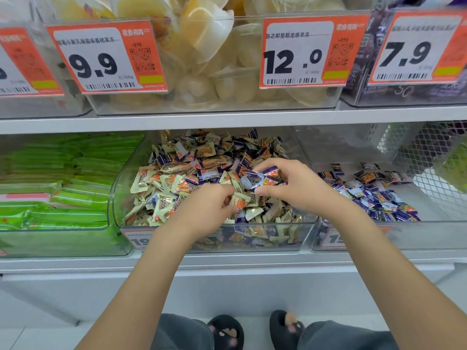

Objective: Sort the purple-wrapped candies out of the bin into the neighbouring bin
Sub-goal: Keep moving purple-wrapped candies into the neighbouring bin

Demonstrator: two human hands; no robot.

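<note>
Right hand (290, 184) pinches several purple-wrapped candies (262, 176) above the mixed bin (118, 178); left hand (209, 205) curls among gold ones. Light, slippery, crinkly; best grabbed mid-body.

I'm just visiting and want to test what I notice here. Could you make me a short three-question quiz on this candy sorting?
1. True or false: the right hand holds purple candies.
2. Which bin already holds mostly purple candies? A) the green-packet bin B) the middle bin C) the right bin
3. Fill in: the price tag right above the middle bin reads ____.

Key: 1. True. 2. C. 3. 12.0. The left hand is in the middle bin too, fingers curled among the beige candies.
</note>
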